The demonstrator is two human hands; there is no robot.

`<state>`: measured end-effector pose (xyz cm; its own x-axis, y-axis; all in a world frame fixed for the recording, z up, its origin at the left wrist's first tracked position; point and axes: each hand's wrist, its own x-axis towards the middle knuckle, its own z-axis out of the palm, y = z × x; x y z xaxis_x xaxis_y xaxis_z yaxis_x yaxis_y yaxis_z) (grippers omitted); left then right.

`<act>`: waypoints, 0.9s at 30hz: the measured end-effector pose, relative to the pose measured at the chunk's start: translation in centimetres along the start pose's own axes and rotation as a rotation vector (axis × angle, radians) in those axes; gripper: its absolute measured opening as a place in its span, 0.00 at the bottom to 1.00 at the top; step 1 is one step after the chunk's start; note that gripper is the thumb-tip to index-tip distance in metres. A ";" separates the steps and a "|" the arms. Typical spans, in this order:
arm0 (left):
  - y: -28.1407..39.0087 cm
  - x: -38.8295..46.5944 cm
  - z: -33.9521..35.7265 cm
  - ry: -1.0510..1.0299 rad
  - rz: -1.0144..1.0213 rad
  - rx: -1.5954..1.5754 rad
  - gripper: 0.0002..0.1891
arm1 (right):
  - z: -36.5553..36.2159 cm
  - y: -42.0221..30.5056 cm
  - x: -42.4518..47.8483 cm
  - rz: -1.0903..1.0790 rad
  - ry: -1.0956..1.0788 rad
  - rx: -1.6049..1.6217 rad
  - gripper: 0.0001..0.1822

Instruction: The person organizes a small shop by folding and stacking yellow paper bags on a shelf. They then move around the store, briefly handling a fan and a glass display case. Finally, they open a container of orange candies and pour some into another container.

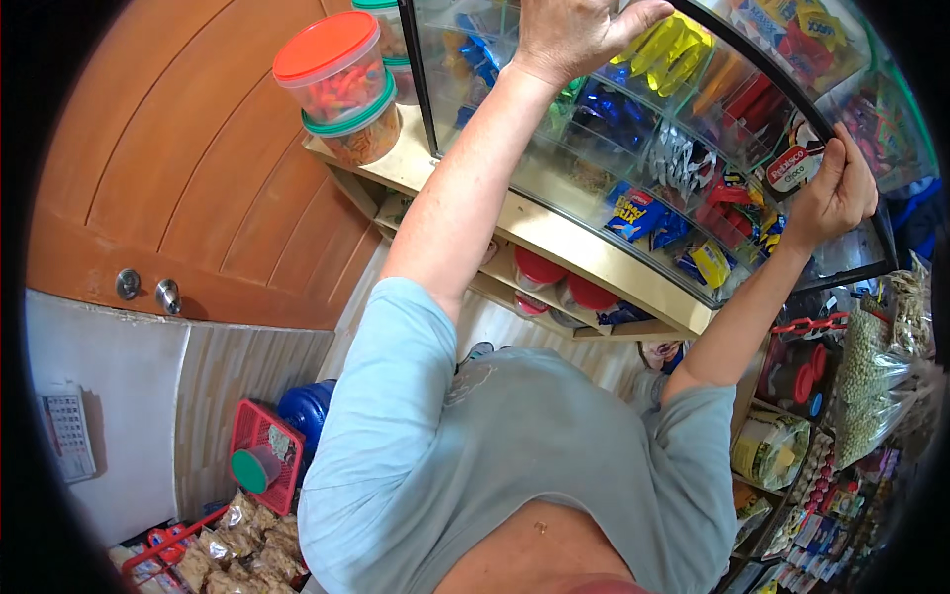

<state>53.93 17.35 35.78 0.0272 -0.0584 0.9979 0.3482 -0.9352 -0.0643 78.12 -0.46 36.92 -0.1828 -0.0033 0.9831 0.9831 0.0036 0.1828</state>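
Note:
A clear display case with a black frame (575, 256) stands before me, its compartments filled with snack packets. My left hand (575, 33) is at the upper frame edge, its thumb stretched to the right; its fingertips are cut off by the picture's top. My right hand (839, 185) grips the black frame at the case's right side, thumb in front. Beside that thumb is a Rebisco choco pack (793, 169); whether the hand touches it is unclear. Yellow packets (664, 52), a blue snack bag (633, 213) and silver packets (679, 160) show through the clear panel.
The case rests on a cream wooden shelf unit (519, 215) holding red-lidded jars (590, 292). Stacked tubs (334, 67) stand left of it, near a brown door (185, 148). Bagged goods (868, 379) hang at right by stocked shelves. A red basket (241, 438) sits lower left.

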 end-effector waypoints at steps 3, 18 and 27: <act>-0.1 0.0 -0.1 -0.010 0.002 -0.025 0.20 | 0.0 0.3 0.0 0.004 -0.015 0.017 0.10; -0.1 0.1 -0.6 -0.023 -0.026 -0.103 0.19 | -0.2 1.3 -0.3 0.077 -0.073 0.008 0.08; -0.3 0.0 -0.4 0.019 -0.054 -0.119 0.20 | -0.5 0.5 -0.2 0.118 -0.119 -0.030 0.09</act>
<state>53.40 17.48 35.85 -0.0066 -0.0121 0.9999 0.2351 -0.9719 -0.0102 78.60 -0.95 36.82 -0.0635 0.1136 0.9915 0.9972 -0.0329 0.0676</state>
